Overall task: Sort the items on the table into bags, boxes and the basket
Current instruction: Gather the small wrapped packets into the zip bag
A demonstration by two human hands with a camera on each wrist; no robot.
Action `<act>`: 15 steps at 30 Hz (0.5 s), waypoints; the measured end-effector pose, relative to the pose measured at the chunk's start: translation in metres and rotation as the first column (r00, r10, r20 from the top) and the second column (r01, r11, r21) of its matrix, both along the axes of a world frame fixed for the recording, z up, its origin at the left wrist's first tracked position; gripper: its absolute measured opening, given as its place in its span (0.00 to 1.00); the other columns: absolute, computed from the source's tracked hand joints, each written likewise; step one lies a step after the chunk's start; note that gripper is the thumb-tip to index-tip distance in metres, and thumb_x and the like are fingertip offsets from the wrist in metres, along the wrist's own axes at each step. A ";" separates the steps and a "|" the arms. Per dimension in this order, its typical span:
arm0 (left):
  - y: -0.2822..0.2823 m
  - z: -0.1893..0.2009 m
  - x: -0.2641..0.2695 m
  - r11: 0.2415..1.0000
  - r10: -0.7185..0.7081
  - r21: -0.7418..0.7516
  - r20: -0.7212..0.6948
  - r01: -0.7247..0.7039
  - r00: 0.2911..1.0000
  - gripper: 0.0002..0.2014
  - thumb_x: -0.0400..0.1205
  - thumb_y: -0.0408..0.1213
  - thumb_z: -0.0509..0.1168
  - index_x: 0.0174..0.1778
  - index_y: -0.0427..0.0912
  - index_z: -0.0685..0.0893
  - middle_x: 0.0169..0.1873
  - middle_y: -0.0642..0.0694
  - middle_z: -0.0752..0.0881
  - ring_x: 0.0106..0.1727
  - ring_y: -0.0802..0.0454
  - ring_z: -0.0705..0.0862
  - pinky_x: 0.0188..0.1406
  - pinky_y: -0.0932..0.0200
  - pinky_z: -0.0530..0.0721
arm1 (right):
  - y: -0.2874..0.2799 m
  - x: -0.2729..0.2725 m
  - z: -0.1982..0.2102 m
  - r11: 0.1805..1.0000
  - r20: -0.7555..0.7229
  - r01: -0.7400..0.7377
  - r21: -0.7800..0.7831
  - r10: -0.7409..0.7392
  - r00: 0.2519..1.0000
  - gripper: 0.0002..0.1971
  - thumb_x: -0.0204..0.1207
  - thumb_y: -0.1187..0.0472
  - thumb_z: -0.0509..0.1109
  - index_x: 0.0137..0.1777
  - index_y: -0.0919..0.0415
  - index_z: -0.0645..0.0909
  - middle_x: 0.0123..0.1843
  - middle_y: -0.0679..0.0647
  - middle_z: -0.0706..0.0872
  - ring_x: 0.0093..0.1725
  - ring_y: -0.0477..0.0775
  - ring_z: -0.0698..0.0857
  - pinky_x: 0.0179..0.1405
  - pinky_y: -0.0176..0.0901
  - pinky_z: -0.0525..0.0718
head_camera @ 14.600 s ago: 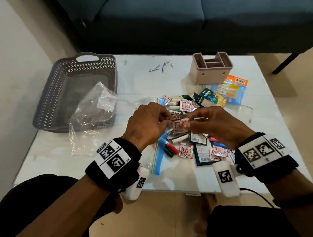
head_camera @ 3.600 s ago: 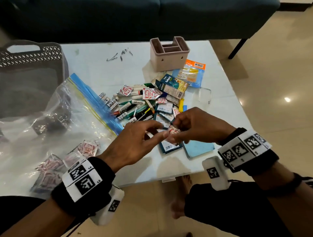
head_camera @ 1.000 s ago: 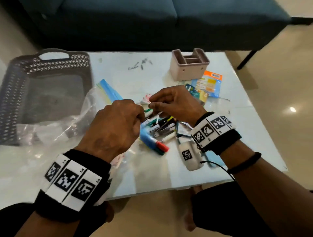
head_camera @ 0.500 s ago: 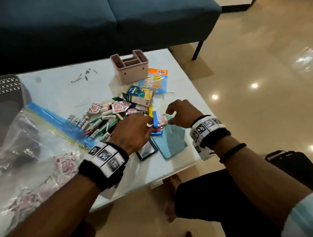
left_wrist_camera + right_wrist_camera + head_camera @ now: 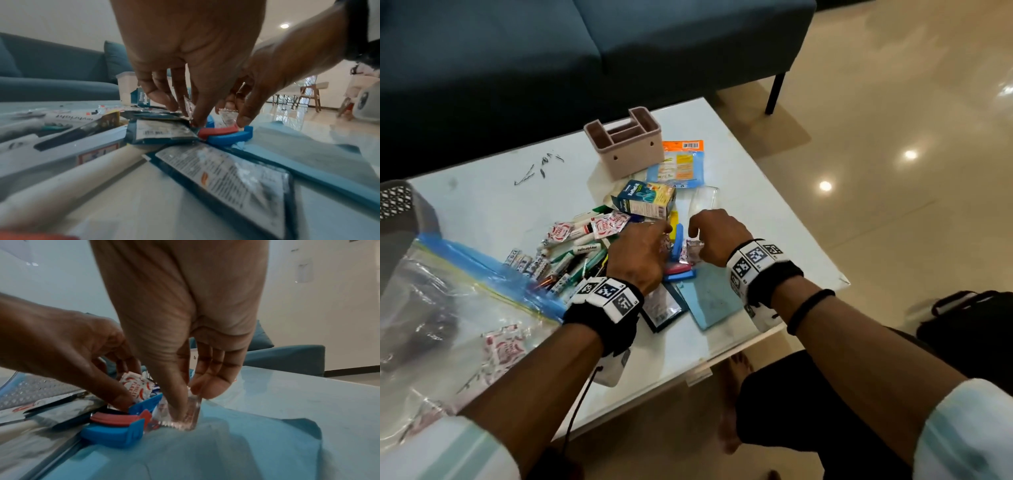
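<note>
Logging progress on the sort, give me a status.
Right hand pinches a clear sachet at the pile's edge. Left hand picks among sachets, grip unclear. Zip bag holds sachets. Blue clip crowds the pick.

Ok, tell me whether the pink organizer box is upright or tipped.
Upright: the pink organizer box stands on the table, its open compartments facing up.

I log: white table [image 5: 493, 205]; grey basket [image 5: 400, 219] with lattice holes; dusty-pink organiser box [image 5: 625, 150]; white sachets [image 5: 606, 224] printed red; blue clip [image 5: 115, 433] with red insert; light-blue cloth [image 5: 709, 298]; orange-topped packet [image 5: 681, 161]; teal carton [image 5: 643, 202].
</note>
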State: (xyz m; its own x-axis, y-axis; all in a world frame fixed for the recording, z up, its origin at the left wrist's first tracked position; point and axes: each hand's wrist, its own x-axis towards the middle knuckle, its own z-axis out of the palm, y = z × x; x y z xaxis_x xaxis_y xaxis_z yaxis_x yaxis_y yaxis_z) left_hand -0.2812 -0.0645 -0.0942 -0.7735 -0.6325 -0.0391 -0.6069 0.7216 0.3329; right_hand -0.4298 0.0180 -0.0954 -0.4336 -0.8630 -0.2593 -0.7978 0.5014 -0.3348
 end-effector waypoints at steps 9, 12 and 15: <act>-0.025 0.049 0.069 0.953 0.249 0.254 -0.334 -0.168 0.909 0.07 0.84 0.39 0.72 0.56 0.47 0.93 0.45 0.53 0.94 0.41 0.65 0.89 0.40 0.81 0.78 | 0.006 -0.014 0.059 0.994 0.424 0.107 -0.020 -0.088 0.901 0.09 0.69 0.58 0.86 0.38 0.54 0.88 0.44 0.62 0.90 0.41 0.54 0.85 0.43 0.48 0.86; -0.030 0.065 0.104 0.889 0.346 0.430 -0.402 -0.159 0.848 0.06 0.84 0.37 0.73 0.52 0.47 0.94 0.42 0.57 0.93 0.40 0.73 0.88 0.42 0.75 0.81 | -0.004 0.027 0.072 0.987 0.745 0.117 -0.113 0.006 0.667 0.07 0.70 0.62 0.84 0.44 0.64 0.92 0.44 0.62 0.92 0.42 0.53 0.86 0.45 0.43 0.87; -0.029 0.074 0.132 0.811 0.446 0.573 -0.472 -0.120 0.761 0.06 0.83 0.34 0.74 0.52 0.47 0.95 0.45 0.55 0.95 0.45 0.66 0.91 0.46 0.70 0.84 | -0.030 0.068 0.073 0.981 0.825 0.093 -0.172 0.092 0.557 0.07 0.71 0.64 0.83 0.47 0.65 0.92 0.46 0.66 0.93 0.44 0.58 0.87 0.50 0.48 0.86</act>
State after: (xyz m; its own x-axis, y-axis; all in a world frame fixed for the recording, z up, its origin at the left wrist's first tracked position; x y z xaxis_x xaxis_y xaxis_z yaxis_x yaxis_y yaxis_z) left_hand -0.1492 -0.0935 -0.0198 -0.5373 -0.8430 -0.0232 -0.3358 0.1886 0.9229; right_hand -0.3622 -0.0122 -0.0225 -0.1079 -0.9311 -0.3485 -0.1217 0.3603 -0.9249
